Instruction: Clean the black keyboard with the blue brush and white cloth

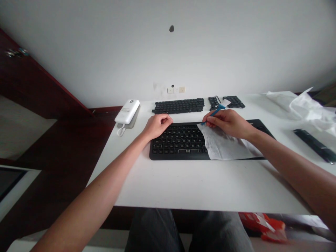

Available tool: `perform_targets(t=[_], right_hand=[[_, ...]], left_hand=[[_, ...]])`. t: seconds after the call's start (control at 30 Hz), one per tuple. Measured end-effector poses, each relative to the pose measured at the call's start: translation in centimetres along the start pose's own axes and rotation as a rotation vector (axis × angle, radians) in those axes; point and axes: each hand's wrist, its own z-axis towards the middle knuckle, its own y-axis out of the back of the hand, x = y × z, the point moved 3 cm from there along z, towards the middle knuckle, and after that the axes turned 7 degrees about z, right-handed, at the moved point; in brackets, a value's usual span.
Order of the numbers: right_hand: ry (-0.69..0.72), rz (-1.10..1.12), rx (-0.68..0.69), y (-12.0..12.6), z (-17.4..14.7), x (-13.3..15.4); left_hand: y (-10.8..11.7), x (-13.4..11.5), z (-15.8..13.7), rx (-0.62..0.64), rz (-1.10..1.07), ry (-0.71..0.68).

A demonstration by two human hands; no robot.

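A black keyboard base (181, 156) with its keycaps off lies on the white table, rows of bare switch sockets showing on its left part. A crumpled white cloth or tissue (225, 148) covers much of its right part. My right hand (228, 122) pinches a slim blue tool (216, 111), which looks like a small brush with a pale upper end. The tool's lower tip points at the sockets beside the cloth's left edge. At the base's upper left corner rests my left hand (157, 126), fingers curled closed; whether they grip anything is hidden.
Removed black keycaps (178, 105) stand in rows behind the base, with smaller groups (233, 102) farther right. A white power bank (127, 112) with a cable loop sits at the left edge. White plastic sheeting (296, 105) and a black strip-like object (315, 145) lie right.
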Motion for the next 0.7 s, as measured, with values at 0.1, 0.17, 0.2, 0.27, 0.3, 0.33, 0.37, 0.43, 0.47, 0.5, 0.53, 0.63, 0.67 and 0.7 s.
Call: perform_targets(t=[0.1, 0.17, 0.2, 0.27, 0.3, 0.33, 0.37, 0.43, 0.47, 0.5, 0.53, 0.63, 0.67, 0.7], right_hand=[[0.02, -0.099, -0.03, -0.1, -0.1, 0.6], [0.057, -0.169, -0.009, -0.2, -0.2, 1.1], [0.075, -0.199, 0.01, -0.3, -0.3, 1.3], [0.102, -0.25, 0.036, -0.4, -0.3, 1.6], [0.111, -0.268, 0.039, -0.4, -0.2, 1.7], [0.118, -0.28, 0.041, -0.4, -0.2, 1.8], [0.123, -0.284, 0.042, -0.4, -0.2, 1.8], [0.126, -0.282, 0.045, -0.4, -0.2, 1.9], [0.125, -0.284, 0.049, -0.4, -0.2, 2.0], [0.124, -0.289, 0.054, -0.5, -0.2, 2.1], [0.124, -0.297, 0.057, -0.5, -0.2, 2.2], [0.127, -0.325, 0.044, -0.5, -0.2, 2.4], [0.128, -0.332, 0.036, -0.4, -0.2, 2.5], [0.128, -0.335, 0.035, -0.4, -0.3, 2.5]], left_hand=[[0.1, -0.2, 0.0, 0.004, 0.001, 0.0], [0.1, -0.3, 0.0, 0.005, 0.008, 0.004], [0.1, -0.3, 0.0, 0.005, 0.012, 0.007], [0.1, -0.3, 0.0, 0.005, 0.019, 0.01], [0.1, -0.2, 0.0, 0.005, 0.021, 0.009], [0.1, -0.2, 0.0, 0.006, 0.024, 0.008], [0.1, -0.2, 0.0, 0.006, 0.026, 0.006], [0.0, 0.0, 0.0, 0.005, 0.029, 0.001], [0.0, 0.0, 0.1, 0.005, 0.03, -0.001], [0.0, 0.0, 0.1, 0.006, 0.031, -0.003], [0.0, 0.1, 0.1, 0.005, 0.03, -0.004], [0.0, 0.1, 0.1, 0.007, 0.025, -0.003], [0.0, 0.0, 0.1, 0.006, 0.026, -0.001], [0.0, 0.0, 0.1, 0.006, 0.027, 0.001]])
